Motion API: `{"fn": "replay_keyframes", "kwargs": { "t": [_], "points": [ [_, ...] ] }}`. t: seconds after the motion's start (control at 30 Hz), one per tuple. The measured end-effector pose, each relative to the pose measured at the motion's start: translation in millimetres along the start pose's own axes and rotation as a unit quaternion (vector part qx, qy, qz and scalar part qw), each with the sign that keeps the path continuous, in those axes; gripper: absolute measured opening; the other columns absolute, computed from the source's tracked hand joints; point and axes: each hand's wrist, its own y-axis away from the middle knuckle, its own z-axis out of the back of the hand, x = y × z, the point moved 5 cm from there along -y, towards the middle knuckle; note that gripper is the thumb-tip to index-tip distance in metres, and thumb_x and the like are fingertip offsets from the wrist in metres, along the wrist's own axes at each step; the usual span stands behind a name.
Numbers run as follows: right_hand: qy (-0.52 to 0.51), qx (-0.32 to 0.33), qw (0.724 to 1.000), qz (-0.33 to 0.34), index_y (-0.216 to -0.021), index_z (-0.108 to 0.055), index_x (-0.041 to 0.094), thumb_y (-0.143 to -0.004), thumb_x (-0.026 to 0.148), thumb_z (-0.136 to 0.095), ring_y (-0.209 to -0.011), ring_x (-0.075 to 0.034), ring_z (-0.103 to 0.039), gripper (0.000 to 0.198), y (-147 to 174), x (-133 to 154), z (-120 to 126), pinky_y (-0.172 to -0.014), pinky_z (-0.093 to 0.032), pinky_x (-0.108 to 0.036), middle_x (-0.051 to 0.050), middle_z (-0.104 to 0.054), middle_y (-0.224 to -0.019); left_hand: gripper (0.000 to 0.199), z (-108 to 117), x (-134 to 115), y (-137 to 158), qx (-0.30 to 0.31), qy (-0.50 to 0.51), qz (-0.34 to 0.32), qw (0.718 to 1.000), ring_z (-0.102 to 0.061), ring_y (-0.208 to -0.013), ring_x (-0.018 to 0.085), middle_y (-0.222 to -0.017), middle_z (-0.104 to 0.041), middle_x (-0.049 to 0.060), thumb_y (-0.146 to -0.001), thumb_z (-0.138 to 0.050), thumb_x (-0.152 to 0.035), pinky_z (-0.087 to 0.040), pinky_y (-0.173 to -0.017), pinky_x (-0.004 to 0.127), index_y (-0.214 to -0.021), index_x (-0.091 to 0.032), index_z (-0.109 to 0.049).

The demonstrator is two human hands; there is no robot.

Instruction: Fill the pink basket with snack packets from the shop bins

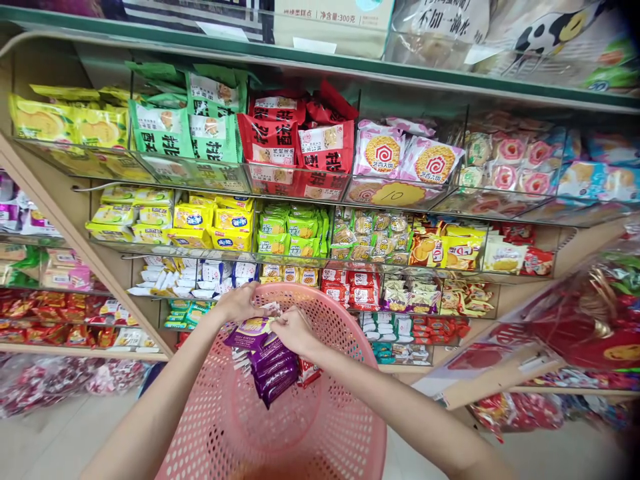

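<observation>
A pink perforated plastic basket [340, 333] stands open before me. Over its inside, my left hand [239, 303] grips the upper edge of purple biscuit packets [273, 370] near the far rim. Fingers of my right hand [296, 331] are closed in a pinch on the top of the same packets. A red packet [309, 373] shows just below my right hand, beside the purple ones; whether it is held or lies in the basket I cannot tell. Parts of the packets are hidden behind my fingers.
Tiered shelves with clear dividers rise behind the basket. They hold green packets [213, 127], red packets [295, 143], yellow packets [233, 223] and round sesame cakes [380, 153]. A glass shelf edge [320, 57] runs across the top. Bagged goods [520, 410] lie low at right.
</observation>
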Motion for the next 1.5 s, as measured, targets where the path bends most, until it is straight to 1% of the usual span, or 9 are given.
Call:
{"fn": "replay_keyframes", "kwargs": {
  "t": [0.3,0.43,0.57,0.87,1.03,1.17,1.3,1.4,1.5],
  "points": [
    [0.018,-0.011,0.998,0.055,-0.058,-0.061,0.019,-0.075,0.025,-0.054,-0.085,-0.017,-0.051,0.019,-12.3,1.3,5.5,-0.077,-0.038,-0.029,-0.003,-0.057,-0.08,0.08,7.9,-6.9,5.8,-0.006,0.027,0.008,1.0,-0.056,-0.109,0.034,-0.123,-0.058,0.017,-0.075,-0.017,-0.072,-0.042,-0.086,0.042,-0.124,-0.016,-0.045],
    [0.045,-0.011,0.996,0.076,-0.056,-0.059,0.018,-0.077,0.024,-0.052,-0.081,-0.017,-0.052,0.023,-31.3,-0.4,7.3,-0.075,-0.037,-0.028,-0.002,-0.058,-0.074,0.077,11.8,-13.1,7.8,-0.01,0.024,0.009,1.0,-0.059,-0.105,0.033,-0.117,-0.063,0.015,-0.074,-0.015,-0.074,-0.043,-0.083,0.04,-0.115,-0.019,-0.051],
    [0.057,-0.017,0.996,0.071,-0.057,-0.058,0.017,-0.079,0.024,-0.051,-0.072,-0.015,-0.052,0.024,-42.8,-3.9,7.4,-0.065,-0.035,-0.026,-0.003,-0.06,-0.073,0.08,16.0,-20.6,9.6,-0.008,0.027,0.01,1.0,-0.058,-0.106,0.033,-0.118,-0.062,0.015,-0.073,-0.015,-0.075,-0.043,-0.083,0.04,-0.116,-0.018,-0.051],
    [0.027,-0.056,0.997,0.039,-0.072,-0.062,0.017,-0.088,0.032,-0.042,-0.069,-0.016,-0.057,0.029,-41.9,-11.2,14.2,-0.06,-0.035,-0.026,-0.005,-0.065,-0.075,0.082,17.4,-24.2,7.5,-0.006,0.023,0.006,1.0,-0.057,-0.108,0.032,-0.121,-0.06,0.015,-0.073,-0.019,-0.074,-0.043,-0.085,0.039,-0.124,-0.016,-0.046],
    [-0.074,-0.119,0.987,0.083,-0.072,-0.06,0.017,-0.086,0.03,-0.043,-0.069,-0.015,-0.056,0.026,-19.8,-24.3,40.8,-0.062,-0.037,-0.024,-0.003,-0.064,-0.075,0.082,12.1,-17.7,4.6,-0.009,0.017,0.009,1.0,-0.057,-0.107,0.034,-0.123,-0.058,0.018,-0.072,-0.021,-0.075,-0.043,-0.084,0.041,-0.123,-0.015,-0.047],
    [-0.149,-0.143,0.974,0.089,-0.071,-0.059,0.018,-0.086,0.031,-0.042,-0.063,-0.014,-0.053,0.026,14.5,-33.0,63.0,-0.061,-0.039,-0.024,-0.001,-0.06,-0.068,0.08,6.0,-16.5,3.3,-0.017,0.018,0.021,0.999,-0.06,-0.101,0.034,-0.111,-0.065,0.017,-0.073,-0.016,-0.075,-0.044,-0.081,0.042,-0.113,-0.017,-0.052],
    [-0.223,-0.185,0.952,0.096,-0.078,-0.061,0.018,-0.085,0.036,-0.045,-0.067,-0.014,-0.054,0.026,52.6,-46.8,94.0,-0.063,-0.042,-0.024,-0.002,-0.062,-0.075,0.078,-0.2,-11.1,1.3,-0.016,0.016,0.025,0.999,-0.061,-0.1,0.034,-0.108,-0.066,0.016,-0.074,-0.015,-0.075,-0.044,-0.08,0.041,-0.114,-0.019,-0.052],
    [-0.255,-0.266,0.929,0.043,-0.082,-0.062,0.018,-0.083,0.04,-0.049,-0.074,-0.015,-0.056,0.026,77.2,-84.0,115.9,-0.068,-0.044,-0.026,-0.004,-0.064,-0.08,0.077,-2.5,-0.3,1.3,-0.011,0.017,0.051,0.998,-0.06,-0.1,0.035,-0.108,-0.066,0.015,-0.075,-0.015,-0.074,-0.044,-0.078,0.041,-0.119,-0.02,-0.05],
    [-0.257,-0.328,0.908,-0.052,-0.085,-0.063,0.017,-0.079,0.044,-0.054,-0.082,-0.019,-0.058,0.03,94.9,-132.3,116.3,-0.075,-0.045,-0.031,-0.007,-0.066,-0.086,0.077,-3.4,8.2,2.6,-0.009,0.009,0.062,0.998,-0.06,-0.101,0.035,-0.106,-0.066,0.016,-0.075,-0.016,-0.073,-0.043,-0.079,0.041,-0.119,-0.02,-0.05]
  ]
}}
